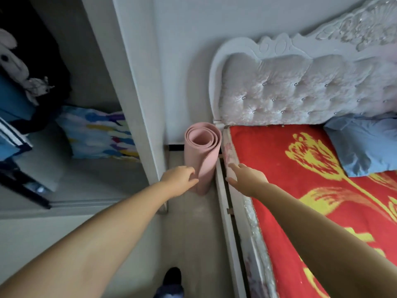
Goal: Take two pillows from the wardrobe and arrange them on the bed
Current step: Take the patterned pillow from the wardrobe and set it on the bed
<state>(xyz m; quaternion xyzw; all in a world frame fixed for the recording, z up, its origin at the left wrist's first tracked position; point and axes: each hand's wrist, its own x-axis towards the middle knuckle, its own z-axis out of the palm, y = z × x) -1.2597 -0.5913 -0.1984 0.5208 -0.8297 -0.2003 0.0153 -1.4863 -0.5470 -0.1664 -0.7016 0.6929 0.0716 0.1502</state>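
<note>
wardrobe (133, 87) open: colourful patterned pillow (101, 133) on shelf, plush toy (12, 59) and blue folded fabric (12, 100) above-left | bed (300, 190): light-blue pillow (363, 145) at tufted headboard (300, 93) | left hand (179, 179) fingers loosely curled against rolled pink mat (203, 155), not gripping | right hand (247, 177) spread, empty, over bed edge

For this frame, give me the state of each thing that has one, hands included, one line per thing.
Wardrobe: open.
Patterned pillow: in the wardrobe, not yet taken.
Blue pillow: lying on the bed by the headboard.
Pink mat: rolled, standing upright on the floor.
Left hand: empty, fingers at the mat.
Right hand: open, empty.
</note>
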